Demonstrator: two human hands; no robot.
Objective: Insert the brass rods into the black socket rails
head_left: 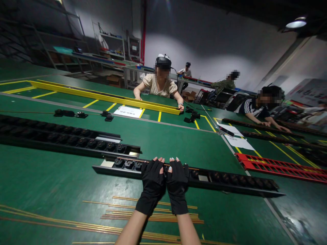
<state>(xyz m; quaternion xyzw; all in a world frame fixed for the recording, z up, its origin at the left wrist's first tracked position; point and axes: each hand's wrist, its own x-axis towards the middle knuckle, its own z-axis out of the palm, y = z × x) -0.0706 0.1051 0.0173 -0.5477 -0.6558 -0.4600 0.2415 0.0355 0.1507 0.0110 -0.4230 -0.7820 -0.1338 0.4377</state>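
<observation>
Both my hands wear black fingerless gloves and sit side by side on a long black power strip with an open channel of socket modules. My left hand is closed over the strip, its fingertips at the far edge and its thumb by the middle. Close beside it, my right hand is also closed over the strip, thumb toward the left one. A thin copper-coloured rod runs along the strip's far side and passes under my fingers. The sockets beneath my hands are hidden.
Several brass-coloured rods lie on the green table nearer me. More black socket strips lie at left. Red slotted rails are at right. Across the table, a co-worker holds a yellow channel; another person leans in at right.
</observation>
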